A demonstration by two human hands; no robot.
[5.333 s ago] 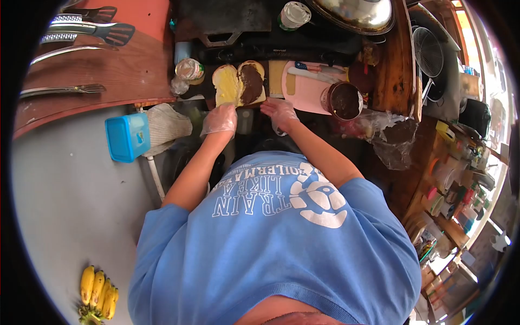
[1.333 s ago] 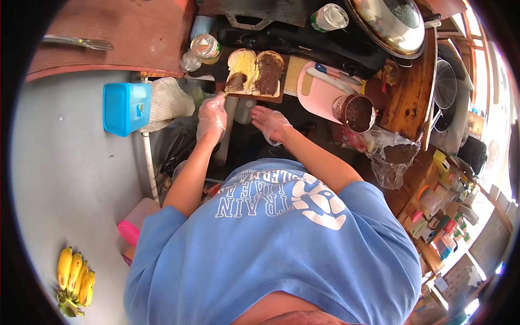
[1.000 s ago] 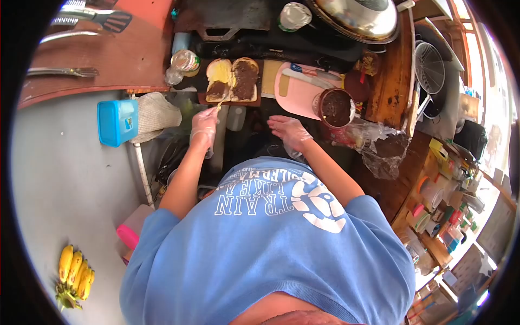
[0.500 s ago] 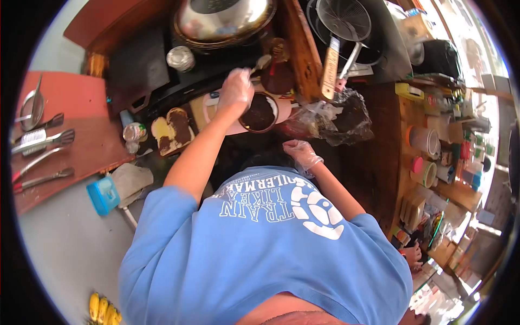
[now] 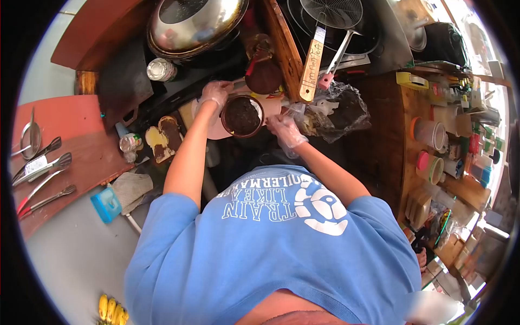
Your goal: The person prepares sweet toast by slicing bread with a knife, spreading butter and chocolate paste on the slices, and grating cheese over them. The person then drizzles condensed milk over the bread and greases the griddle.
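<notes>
My left hand (image 5: 216, 93), in a clear plastic glove, is at the far left edge of the pink board (image 5: 216, 130). Its fingers are curled; what they grip is hidden. A round tub of dark brown spread (image 5: 242, 116) stands on the board between my hands. My gloved right hand (image 5: 284, 130) is just right of the tub, beside a crumpled plastic bag (image 5: 341, 116), its fingers pressed together on something too small to tell. Two bread slices (image 5: 163, 140) lie to the left, one mostly brown, the other part yellow, part brown.
A large lidded pan (image 5: 197, 24) and a can (image 5: 161, 70) stand beyond the board. A wooden-handled strainer (image 5: 313, 67) lies at the right. Utensils (image 5: 49, 162) rest on the red table (image 5: 81, 135); a blue container (image 5: 105, 205) and bananas (image 5: 112, 311) are lower left.
The view has swung right, away from the bread. My left hand went from the bread over the tub, then back to its left side. My right hand has come up to the tub's right.
</notes>
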